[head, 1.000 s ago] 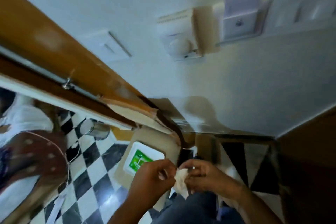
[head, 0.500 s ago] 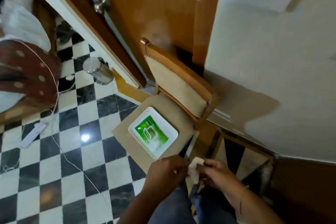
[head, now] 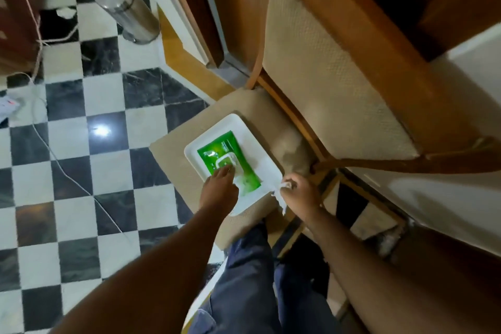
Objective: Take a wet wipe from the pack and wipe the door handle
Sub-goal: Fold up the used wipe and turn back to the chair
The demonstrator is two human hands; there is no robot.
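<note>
Now the fingers (head: pixel 226 171) of the left hand (head: pixel 218 191) are pressing down on the flap of the green wipe pack (head: pixel 229 163), flat and holding nothing, whereas half a second ago both hands were working the wipe together in front of the body. Meanwhile the right hand (head: pixel 299 194) is keeping the crumpled white wet wipe (head: pixel 280 195) pinched in its curled fingers, just off the corner of the white tray (head: pixel 260 154) that is carrying the pack. That tray is sitting on the cushioned chair seat (head: pixel 176 152). Judging by this, the wipe is already out and the pack is being closed; the door handle is lying outside the view now, so the wiping is still waiting.
</note>
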